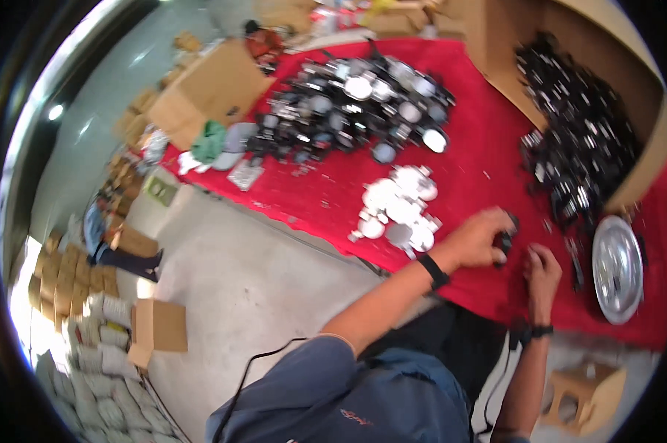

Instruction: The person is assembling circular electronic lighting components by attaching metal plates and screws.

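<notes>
My left hand [484, 238] is closed round a small black part [506, 242], held just above the red tablecloth [462, 177]. My right hand [544, 275] is close by on the right, its fingers bent but apart, with nothing visible in them. Left of my left hand lies a small heap of white round-faced pieces [400, 203]. Beyond it is a large pile of black and silver pieces with round faces [333, 111]. Their exact kind is too blurred to tell.
A big cardboard box [510, 74] on its side at the right spills black shiny parts [577, 133]. A silver metal bowl [618, 269] stands near the right edge. A green cloth [209, 142] lies at the far left. Another person [105, 232] stands among stacked cartons.
</notes>
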Motion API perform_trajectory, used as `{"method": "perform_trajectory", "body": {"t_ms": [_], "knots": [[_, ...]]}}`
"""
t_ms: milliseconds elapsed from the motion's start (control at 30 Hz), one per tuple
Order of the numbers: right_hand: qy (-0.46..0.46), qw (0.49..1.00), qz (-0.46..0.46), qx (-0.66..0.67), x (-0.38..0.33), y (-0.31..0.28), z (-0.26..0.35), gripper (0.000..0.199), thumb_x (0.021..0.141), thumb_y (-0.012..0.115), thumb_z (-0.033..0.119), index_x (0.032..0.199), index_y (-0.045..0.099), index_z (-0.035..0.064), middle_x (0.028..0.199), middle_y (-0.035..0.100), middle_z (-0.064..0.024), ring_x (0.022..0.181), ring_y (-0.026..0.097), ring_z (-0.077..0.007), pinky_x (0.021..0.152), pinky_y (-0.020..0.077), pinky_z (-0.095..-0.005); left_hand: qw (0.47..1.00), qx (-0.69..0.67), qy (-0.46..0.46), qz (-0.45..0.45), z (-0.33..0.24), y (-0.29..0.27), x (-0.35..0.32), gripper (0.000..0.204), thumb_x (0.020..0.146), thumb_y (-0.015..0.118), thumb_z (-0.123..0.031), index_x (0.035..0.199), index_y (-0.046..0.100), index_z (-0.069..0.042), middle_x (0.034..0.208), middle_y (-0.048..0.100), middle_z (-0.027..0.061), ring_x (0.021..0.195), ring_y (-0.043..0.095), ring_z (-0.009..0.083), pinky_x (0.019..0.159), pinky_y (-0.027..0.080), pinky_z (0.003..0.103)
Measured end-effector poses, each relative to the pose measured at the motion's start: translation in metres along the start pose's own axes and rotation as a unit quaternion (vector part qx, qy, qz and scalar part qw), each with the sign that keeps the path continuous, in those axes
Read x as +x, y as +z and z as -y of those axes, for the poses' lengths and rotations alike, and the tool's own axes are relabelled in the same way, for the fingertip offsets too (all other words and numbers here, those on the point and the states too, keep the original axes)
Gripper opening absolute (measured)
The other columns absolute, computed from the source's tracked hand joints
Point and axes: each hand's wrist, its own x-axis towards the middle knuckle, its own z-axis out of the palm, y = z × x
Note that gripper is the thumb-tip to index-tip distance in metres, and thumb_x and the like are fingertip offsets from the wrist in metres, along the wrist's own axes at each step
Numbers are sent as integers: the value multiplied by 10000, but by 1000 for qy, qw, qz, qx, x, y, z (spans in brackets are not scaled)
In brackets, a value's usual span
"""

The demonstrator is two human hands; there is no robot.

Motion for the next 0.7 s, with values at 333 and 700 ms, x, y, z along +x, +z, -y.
{"method": "perform_trajectory", "body": {"t_ms": [333,700], "knots": [[-28,999,-3,-25,-14,35,40,188,1065,707,50,1226,777,-18,1037,802,-79,844,746,-124,712,606,-293,992,44,-85,83,12,-15,3,617,818,874,-116,1407,721,-10,1496,702,232,1494,592,423,1287,466,474],[-394,893,-55,-209,-6,60,44,191,949,724,-76,1105,785,16,1012,769,-153,932,769,-338,824,611,-426,985,26,-122,118,0,-17,11,449,989,766,-142,1413,718,-2,1391,743,221,1275,719,397,1125,555,448]]}}
